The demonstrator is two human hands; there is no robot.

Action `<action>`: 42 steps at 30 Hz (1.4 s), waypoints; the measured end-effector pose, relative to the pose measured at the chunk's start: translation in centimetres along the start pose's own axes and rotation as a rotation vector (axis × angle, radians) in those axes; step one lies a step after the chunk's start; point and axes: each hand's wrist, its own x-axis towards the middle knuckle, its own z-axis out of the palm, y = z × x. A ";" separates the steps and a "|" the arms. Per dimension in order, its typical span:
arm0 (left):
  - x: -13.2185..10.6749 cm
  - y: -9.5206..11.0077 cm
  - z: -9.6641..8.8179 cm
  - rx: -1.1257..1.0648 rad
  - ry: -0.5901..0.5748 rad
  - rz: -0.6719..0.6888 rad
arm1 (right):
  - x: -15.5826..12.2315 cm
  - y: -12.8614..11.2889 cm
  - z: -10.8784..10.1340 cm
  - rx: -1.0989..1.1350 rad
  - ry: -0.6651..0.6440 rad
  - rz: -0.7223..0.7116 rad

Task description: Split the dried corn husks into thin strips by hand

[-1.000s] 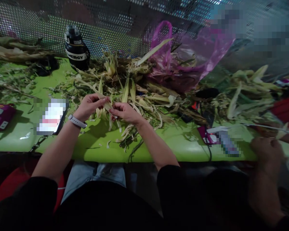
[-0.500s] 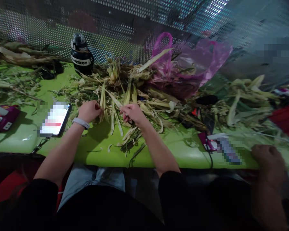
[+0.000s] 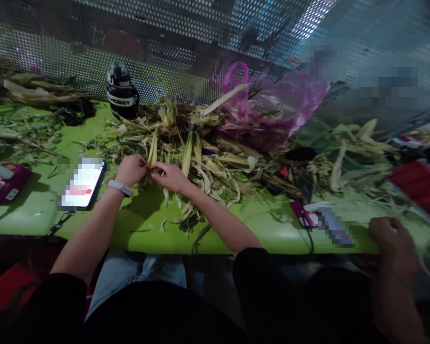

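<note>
So the biggest thing here is the grey perforated metal panel (image 3: 186, 43) running behind the pink bag, with blurry coloured light showing through the holes. The room's pretty dim. In front of that there's a glossy lime-green tabletop (image 3: 143, 234), and it's a mess: a straggly heap of dry, pale green corn husks (image 3: 218, 177) spreads left of the bag and toward the near edge, with more husks off to its right.

The see-through pink plastic bag (image 3: 252, 136) itself stands open with its handle loop up. Some husk-coloured stuff shows through the film, but the bottom is too dark to make out. Left of the bag is a chunky black bottle with a clear-looking lid (image 3: 123, 101); can't see what's inside.

Both hands are on the near-left side of the bag. The left hand (image 3: 132, 171) has its fingers curled in, the right hand (image 3: 172, 177) reaches across, and their fingertips meet. Can't tell if anything's pinched between them, too small. Another person's hand (image 3: 392, 236), loosely curled, is by the near edge, right of the bag.

Going smaller: a lit-up phone (image 3: 83, 186) lies well left of the bag, near the left wrist. Last up, a narrow yellow-green husk strip (image 3: 153, 148) sticks up just beyond the left fingertips, left of the bag.
</note>
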 end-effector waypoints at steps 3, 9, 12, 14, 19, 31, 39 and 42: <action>0.3 -0.5 0.3 -0.127 -0.006 -0.001 | 0.9 0.7 0.7 -0.022 0.050 0.080; 0.5 -0.6 0.9 -0.640 -0.013 -0.132 | 1.0 2.2 1.3 0.148 0.131 0.196; 0.4 -0.3 0.9 -0.769 -0.035 -0.157 | 1.1 2.4 1.1 0.188 0.155 0.230; 0.4 -0.1 0.8 -0.786 -0.060 -0.148 | 1.2 2.4 1.0 0.200 0.180 0.251; 0.0 0.3 0.7 -0.768 -0.137 -0.089 | 1.4 2.0 0.7 0.308 0.182 0.292; -0.2 0.7 -0.1 -0.716 -0.103 -0.082 | 1.1 1.5 -0.6 0.848 0.026 0.362; 0.1 0.1 0.5 -0.708 -0.077 -0.021 | 1.1 1.7 -0.3 0.597 0.084 0.319; 0.1 0.1 0.5 -0.719 -0.060 0.011 | 1.1 2.2 0.2 0.413 0.287 0.282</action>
